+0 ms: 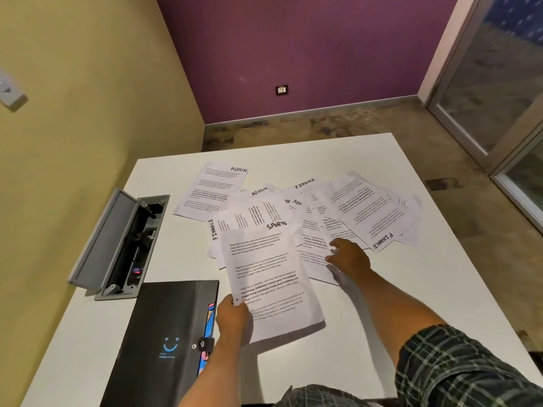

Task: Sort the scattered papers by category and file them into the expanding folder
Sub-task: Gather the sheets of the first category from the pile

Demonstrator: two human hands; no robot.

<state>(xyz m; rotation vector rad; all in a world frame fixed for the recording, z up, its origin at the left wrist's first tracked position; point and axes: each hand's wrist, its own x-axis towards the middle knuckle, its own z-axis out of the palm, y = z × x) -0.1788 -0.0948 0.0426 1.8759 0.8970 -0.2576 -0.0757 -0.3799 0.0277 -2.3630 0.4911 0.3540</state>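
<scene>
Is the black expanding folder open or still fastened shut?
Shut. The expanding folder lies flat on the table, its flap tab snapped over the button at its right edge; no pockets are fanned out.

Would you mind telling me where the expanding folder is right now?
In the head view, the black expanding folder lies closed at the table's near left, just left of the left hand and below the open grey cable box.

Matt white paper sheets [273,277]; folder [164,333] black, probably plastic; table [382,304] smooth.

White table [367,318], scattered papers [346,207] overlapping mid-table, black expanding folder [164,333] — near-left edge
</scene>
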